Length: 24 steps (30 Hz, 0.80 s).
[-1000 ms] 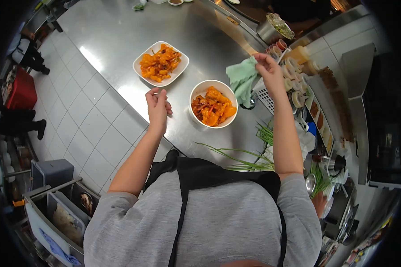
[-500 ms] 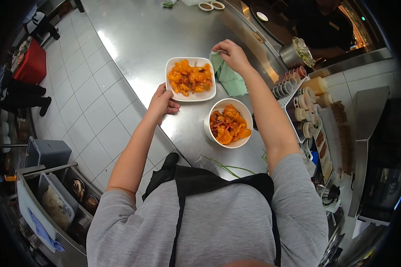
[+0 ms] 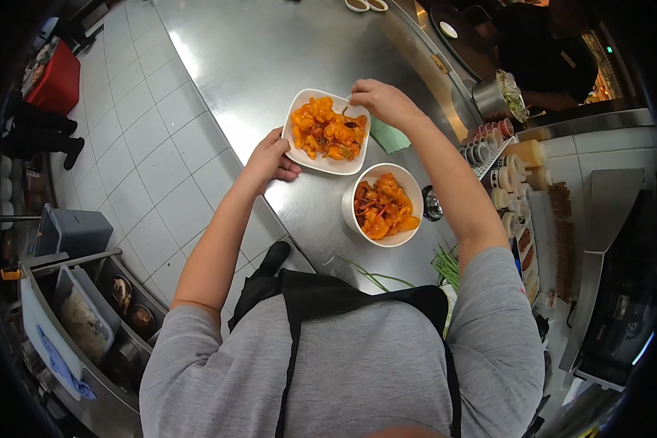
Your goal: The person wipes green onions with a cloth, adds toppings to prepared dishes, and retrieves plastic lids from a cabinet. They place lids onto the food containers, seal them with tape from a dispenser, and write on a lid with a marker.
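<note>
A white square dish [image 3: 320, 164] of orange sauce-coated pieces [image 3: 328, 128] rests on the steel counter, turned at an angle. My left hand [image 3: 274, 158] grips its left side, thumb near the rim and fingers curled at the edge. At the dish's upper right rim my right hand [image 3: 385, 104] is closed, its fingers pinched on a green cloth [image 3: 390, 137] that hangs below the palm. The fingertips partly hide where cloth and rim meet. Nearer my body stands a white round bowl [image 3: 349, 217] with similar orange pieces and darker strips in it.
The steel counter [image 3: 233, 66] carries sauce cups [image 3: 367, 5] at its far end. Right of the bowl sit a dark metal object [image 3: 432, 204] and green stalks [image 3: 445, 266]. Squeeze bottles [image 3: 509, 175] line the right side. Another person [image 3: 547, 58] stands beyond the counter.
The square dish has turned and appears slightly further right. My right hand has brought the green cloth from beside the dish to its upper right rim. My left hand stays on the dish.
</note>
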{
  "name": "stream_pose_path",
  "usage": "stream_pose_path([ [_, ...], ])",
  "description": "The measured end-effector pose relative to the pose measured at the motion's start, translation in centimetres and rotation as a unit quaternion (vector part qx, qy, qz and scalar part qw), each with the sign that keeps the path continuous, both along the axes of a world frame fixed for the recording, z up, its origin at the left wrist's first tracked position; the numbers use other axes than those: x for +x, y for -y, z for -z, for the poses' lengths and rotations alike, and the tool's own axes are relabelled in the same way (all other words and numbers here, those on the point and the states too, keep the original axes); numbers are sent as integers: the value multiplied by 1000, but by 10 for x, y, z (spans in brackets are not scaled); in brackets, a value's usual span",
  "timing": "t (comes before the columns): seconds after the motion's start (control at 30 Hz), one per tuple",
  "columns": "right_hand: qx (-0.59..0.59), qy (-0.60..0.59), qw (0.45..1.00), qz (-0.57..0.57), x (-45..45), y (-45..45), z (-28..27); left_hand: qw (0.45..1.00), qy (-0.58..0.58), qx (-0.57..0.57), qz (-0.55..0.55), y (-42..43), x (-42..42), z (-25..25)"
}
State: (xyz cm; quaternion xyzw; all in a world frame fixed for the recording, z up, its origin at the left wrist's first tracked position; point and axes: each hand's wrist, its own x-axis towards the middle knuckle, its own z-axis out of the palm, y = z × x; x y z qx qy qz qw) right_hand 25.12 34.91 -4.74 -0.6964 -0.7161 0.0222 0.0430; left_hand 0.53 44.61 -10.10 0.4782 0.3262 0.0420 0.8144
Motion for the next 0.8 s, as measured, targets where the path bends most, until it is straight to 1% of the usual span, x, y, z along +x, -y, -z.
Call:
stream_pose_path([
  [0.03, 0, 2, 1000, 0, 1, 5, -1, 1000, 2, 0, 0, 0, 0, 0],
  [0.1, 93, -51, 993, 42, 1, 12, -4, 1000, 7, 3, 5, 0, 0, 3],
  [0.23, 112, -51, 991, 43, -7, 3, 3, 1000, 5, 17, 25, -3, 1, 4],
  [0.3, 75, -34, 997, 13, -12, -2, 8, 1000, 5, 15, 21, -3, 1, 3],
  [0.33, 76, -35, 996, 11, -11, -3, 9, 1000, 4, 16, 19, -3, 1, 3],
  [0.4, 40, -12, 999, 16, -10, -1, 9, 1000, 1, 5, 13, -2, 1, 3],
  [0.53, 42, 1, 999, -10, -2, 11, -1, 1000, 6, 2, 17, -3, 1, 4],
  [0.63, -82, 19, 996, 38, 9, 20, -20, 1000, 9, -3, 4, -2, 0, 4],
  [0.67, -80, 21, 996, 36, 13, 25, -23, 1000, 10, -4, 4, -2, 0, 5],
  [0.73, -34, -124, 987, 92, 18, 34, -27, 1000, 13, -6, 5, -1, 1, 5],
  [0.77, -11, -162, 983, 89, 21, 35, -26, 1000, 9, 0, 6, -1, 2, 5],
  [0.8, -9, -162, 982, 93, 20, 35, -25, 1000, 3, 6, 7, -1, 2, 5],
])
